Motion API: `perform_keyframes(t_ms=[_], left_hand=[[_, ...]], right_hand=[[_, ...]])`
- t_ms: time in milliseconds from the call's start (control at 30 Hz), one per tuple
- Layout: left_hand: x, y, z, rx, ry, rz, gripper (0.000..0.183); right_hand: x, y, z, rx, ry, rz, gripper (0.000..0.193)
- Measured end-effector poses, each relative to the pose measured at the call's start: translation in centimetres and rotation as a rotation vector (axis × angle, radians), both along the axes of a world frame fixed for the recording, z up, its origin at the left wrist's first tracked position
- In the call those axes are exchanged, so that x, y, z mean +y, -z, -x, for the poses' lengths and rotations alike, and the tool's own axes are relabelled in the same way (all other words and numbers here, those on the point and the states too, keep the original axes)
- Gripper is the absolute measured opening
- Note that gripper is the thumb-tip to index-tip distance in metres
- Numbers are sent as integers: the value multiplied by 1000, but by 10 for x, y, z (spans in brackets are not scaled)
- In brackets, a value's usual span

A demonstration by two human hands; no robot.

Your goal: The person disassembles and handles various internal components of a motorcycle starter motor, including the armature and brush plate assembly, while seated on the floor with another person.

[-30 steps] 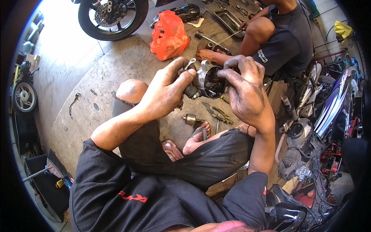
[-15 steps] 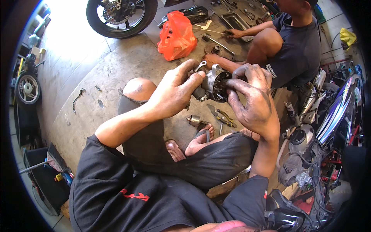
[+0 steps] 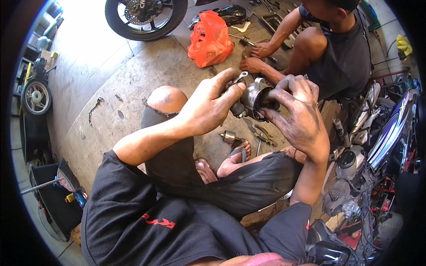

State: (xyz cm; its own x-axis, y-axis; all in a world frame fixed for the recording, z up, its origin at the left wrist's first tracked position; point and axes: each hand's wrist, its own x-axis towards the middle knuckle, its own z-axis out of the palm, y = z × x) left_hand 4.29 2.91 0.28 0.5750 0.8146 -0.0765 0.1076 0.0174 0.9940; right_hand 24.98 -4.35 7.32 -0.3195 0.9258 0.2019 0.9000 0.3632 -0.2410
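Note:
In front of my chest is a round metal housing (image 3: 254,95), silver-grey outside and dark inside, with a small holed lug (image 3: 244,74) at its upper left. My left hand (image 3: 217,99) is closed round its left end, thumb on top. At the open right end, my right hand (image 3: 293,106) curls its thumb and fingers into the mouth; what they pinch inside is hidden. Below, on the floor, lie a small metal cylinder with a shaft (image 3: 229,136) and yellow-and-black pliers (image 3: 263,134).
Ahead stands an orange plastic bag (image 3: 210,42) near a motorcycle wheel (image 3: 144,17). At the far right a co-worker (image 3: 339,53) squats, both hands on parts at the floor. Motorcycle parts (image 3: 350,177) crowd my right side. A black bin (image 3: 51,199) is at left.
The housing has turned a little, and my right fingers reach deeper into its mouth. The co-worker's farther hand has come nearer to the other one. The whole view has shifted slightly.

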Motion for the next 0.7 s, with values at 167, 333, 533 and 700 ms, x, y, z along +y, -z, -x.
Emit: perform_keyframes(t_ms=[167, 333, 533, 700], left_hand=[[1, 0, -1, 10, 8, -23, 40], [0, 5, -2, -17, -25, -90, 38], [-1, 6, -3, -73, -72, -114, 35], [1, -4, 0, -5, -22, 23, 37]], right_hand=[[-1, -4, 3, 3, 4, -10, 27], [1, 1, 6, -26, 14, -74, 25], [0, -1, 5, -27, 21, -130, 25], [0, -1, 5, -38, 15, -139, 25]])
